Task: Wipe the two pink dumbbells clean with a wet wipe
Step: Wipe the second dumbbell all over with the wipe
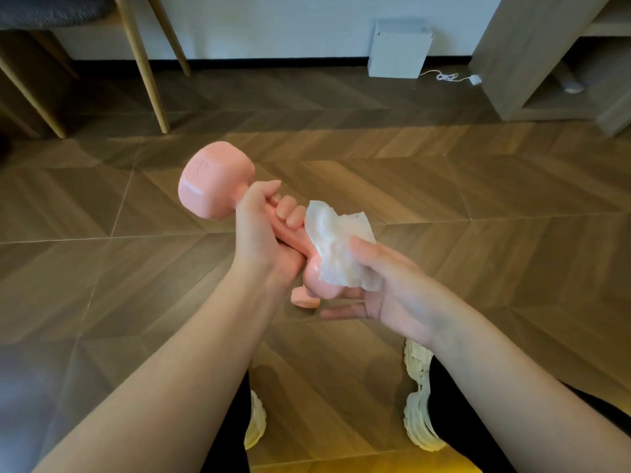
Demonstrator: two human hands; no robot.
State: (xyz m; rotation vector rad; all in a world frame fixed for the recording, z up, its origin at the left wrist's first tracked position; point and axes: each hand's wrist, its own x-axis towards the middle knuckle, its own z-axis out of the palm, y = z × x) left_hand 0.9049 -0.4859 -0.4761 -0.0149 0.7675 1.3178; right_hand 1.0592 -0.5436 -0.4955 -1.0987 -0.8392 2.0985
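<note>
My left hand (264, 233) grips the handle of a pink dumbbell (215, 180) and holds it tilted above the floor, its far head up to the left. The near head is cupped in my right hand (386, 288), which holds a white wet wipe (336, 247) against it with the thumb on top. Below this dumbbell, a small part of a second pink dumbbell (304, 300) shows on the floor, mostly hidden by my hands.
The wooden herringbone floor (478, 186) spreads all around. Wooden chair legs (146, 63) stand at the back left. A white box (397, 51) with a cable leans against the wall, and a shelf unit (546, 56) stands at the back right. My shoes (418, 397) are below.
</note>
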